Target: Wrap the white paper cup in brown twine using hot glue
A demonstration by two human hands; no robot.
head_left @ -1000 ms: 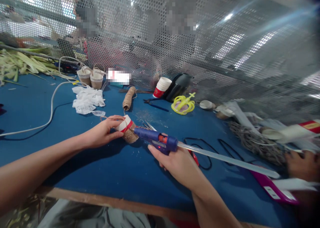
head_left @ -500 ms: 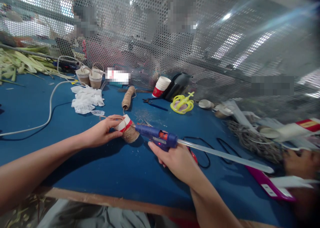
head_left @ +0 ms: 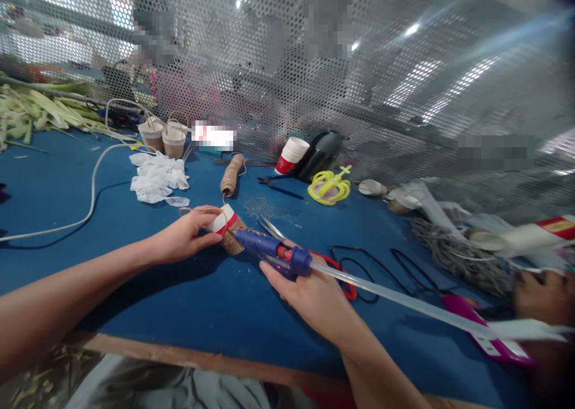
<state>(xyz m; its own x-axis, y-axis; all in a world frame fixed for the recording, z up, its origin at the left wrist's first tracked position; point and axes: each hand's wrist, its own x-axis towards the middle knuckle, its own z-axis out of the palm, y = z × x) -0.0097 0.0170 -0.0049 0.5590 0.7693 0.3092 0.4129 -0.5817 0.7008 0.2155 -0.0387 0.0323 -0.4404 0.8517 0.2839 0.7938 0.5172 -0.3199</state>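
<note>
Tipped on its side over the blue table, a paper cup [head_left: 228, 216] is partly wrapped in brown twine. My left hand [head_left: 202, 232] is closed round its white and red part, with a strand of twine by the fingers. My right hand [head_left: 305, 286] grips a blue glue gun [head_left: 269, 248], whose nozzle points left at the twine-wrapped part; whether it touches is hard to tell. From the gun's back sticks a long clear glue stick [head_left: 395, 298]. Behind the cup lies a spool of twine [head_left: 232, 175]. Scissors [head_left: 272, 228] with red handles lie partly hidden behind my right hand.
White gloves [head_left: 159, 178], two twine-wrapped cups [head_left: 173, 141], pliers [head_left: 283, 186], stacked paper cups [head_left: 291, 155] and a yellow crown [head_left: 329, 186] stand or lie farther back. At right are a grey cord bundle [head_left: 458, 253], a purple power strip [head_left: 489, 331] and another person's hand [head_left: 543, 295].
My right hand has shifted the glue gun slightly left and down, its nozzle now overlapping the wrapped part of the cup. More of the scissors shows. My left hand keeps its hold.
</note>
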